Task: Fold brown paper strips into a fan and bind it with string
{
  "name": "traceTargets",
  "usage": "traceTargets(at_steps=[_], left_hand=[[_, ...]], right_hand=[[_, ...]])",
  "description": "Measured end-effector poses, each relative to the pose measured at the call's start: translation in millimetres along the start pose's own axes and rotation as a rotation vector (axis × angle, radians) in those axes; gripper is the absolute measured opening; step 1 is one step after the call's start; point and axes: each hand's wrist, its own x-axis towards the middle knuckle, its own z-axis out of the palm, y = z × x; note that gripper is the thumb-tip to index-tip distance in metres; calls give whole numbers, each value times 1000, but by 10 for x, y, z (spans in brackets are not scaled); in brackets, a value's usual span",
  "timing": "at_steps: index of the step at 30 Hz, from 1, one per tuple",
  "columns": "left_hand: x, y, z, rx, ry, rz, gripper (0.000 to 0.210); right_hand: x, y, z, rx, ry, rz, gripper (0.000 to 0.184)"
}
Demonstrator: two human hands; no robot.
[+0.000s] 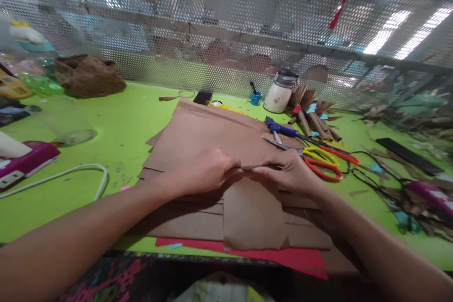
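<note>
Both hands pinch the upper edge of a small brown paper piece [253, 217], which hangs down toward me over a stack of brown paper sheets [212, 127]. My left hand [212, 170] is closed at the left part of that edge, its fingertips partly hidden. My right hand [290, 170] grips the same edge a little to the right, thumb below and fingers above. Scissors with yellow and red handles [322, 163] lie just right of my right hand. Beyond them a blue glue gun [283, 128] rests on the paper. Red paper [300, 260] sticks out under the stack at the table's front.
At the back stand a white jug [279, 94], a small blue cup [255, 98] and rolled brown paper bundles [314, 118]. A brown cloth bag [88, 75] sits back left. Purple power strips [28, 160] and cables lie at both sides. A perforated metal screen [219, 47] borders the green table [123, 122].
</note>
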Motion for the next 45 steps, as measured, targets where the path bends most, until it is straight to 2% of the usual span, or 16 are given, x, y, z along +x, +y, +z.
traceTargets(at_steps=[3,7,11,15,16,18,20,21,24,26,29,34,37,40,42,45], left_hand=[[-15,-13,5,-64,10,-5,31],[-9,-28,-13,-157,-5,-30,33],[20,-95,14,-233,-26,-7,27],[46,-186,36,-288,-38,-5,26],[49,-199,29,-325,-44,-2,26],[50,-202,7,-437,-67,8,26],[36,-176,-11,-588,-97,15,28],[23,-153,-12,-673,-114,16,28],[-26,-73,17,-968,-201,3,27],[-50,-32,50,-1127,-277,-4,26],[-48,-17,85,-1182,-339,19,23],[-8,-57,81,-1136,-467,56,23],[-8,-85,66,-1088,-380,3,24],[-4,-120,48,-1127,-308,-106,27],[11,-142,22,-1149,-245,-172,30],[49,-160,-42,-1125,-76,-218,36]], right_hand=[[24,79,-42,102,17,76,30],[31,156,-82,194,-40,114,32],[37,250,-127,164,-84,117,31],[56,313,-198,176,-185,80,39],[61,321,-215,194,-177,66,41],[68,325,-239,254,-74,51,40],[60,294,-237,352,27,51,35],[48,259,-227,416,25,45,33],[-12,76,-179,573,-176,-34,39],[-53,-65,-152,558,-287,-131,35],[-87,-197,-127,499,-307,-245,25],[-82,-200,-78,406,-211,-230,17],[-65,-156,-45,418,-131,-164,16],[-45,-96,-23,441,-67,-22,24],[-33,-57,-12,444,-95,71,27],[-16,-19,1,467,-218,158,31]])
